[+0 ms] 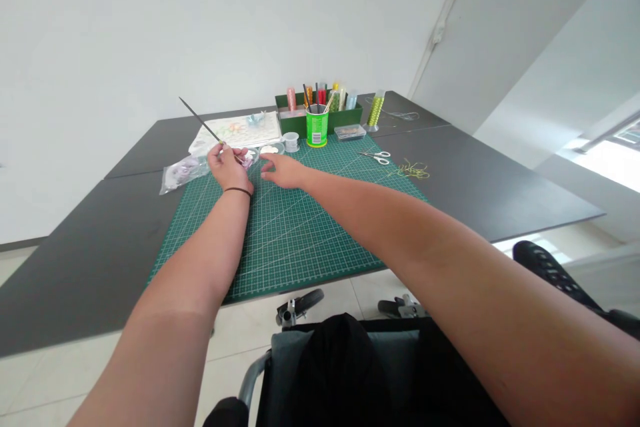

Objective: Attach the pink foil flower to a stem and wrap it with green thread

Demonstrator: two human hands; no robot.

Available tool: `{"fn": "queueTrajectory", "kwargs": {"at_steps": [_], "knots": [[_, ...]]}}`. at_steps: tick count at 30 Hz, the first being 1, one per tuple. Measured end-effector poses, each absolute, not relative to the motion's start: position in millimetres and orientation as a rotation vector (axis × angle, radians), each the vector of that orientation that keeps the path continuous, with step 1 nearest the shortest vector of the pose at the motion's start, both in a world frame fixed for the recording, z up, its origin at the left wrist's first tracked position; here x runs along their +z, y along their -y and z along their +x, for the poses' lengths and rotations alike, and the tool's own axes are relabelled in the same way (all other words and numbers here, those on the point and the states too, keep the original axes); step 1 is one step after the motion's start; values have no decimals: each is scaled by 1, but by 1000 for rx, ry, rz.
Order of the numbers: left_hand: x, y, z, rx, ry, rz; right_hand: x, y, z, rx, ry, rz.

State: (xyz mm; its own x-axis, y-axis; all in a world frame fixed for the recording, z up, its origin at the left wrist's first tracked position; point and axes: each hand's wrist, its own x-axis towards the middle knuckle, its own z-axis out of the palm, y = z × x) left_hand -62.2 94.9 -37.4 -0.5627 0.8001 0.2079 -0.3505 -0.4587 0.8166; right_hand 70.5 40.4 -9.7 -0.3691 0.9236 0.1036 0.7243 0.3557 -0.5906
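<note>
Over the dark tabletop (500,180), the left hand (230,168) is curled around a slanted stick (199,119), apparently for control. The half-curled right hand (283,171), its hold unclear, is beside a dish (282,147), seemingly set close for reach.

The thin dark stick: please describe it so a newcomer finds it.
On the dark table lies a green mat. Near its far-left corner, the left hand holds the stick, slanting up leftward, unlike the dark sticks standing in the green cup.
</note>
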Motion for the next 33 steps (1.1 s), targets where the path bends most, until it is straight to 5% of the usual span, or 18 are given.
{"fn": "queueTrajectory", "kwargs": {"at_steps": [4,15,25,33], "knots": [[-37,-96,-64,2083,-964,724,4,-38,75,728,2188,-1454],[-36,-102,-72,2108,-1055,596,10,-21,222,150,2456,-1715],[-38,-108,-77,2132,-1013,495,-1,5,330,-91,2071,-2227],[-23,-75,-63,1629,-642,775,20,0,300,-151,2061,-2133]]}}
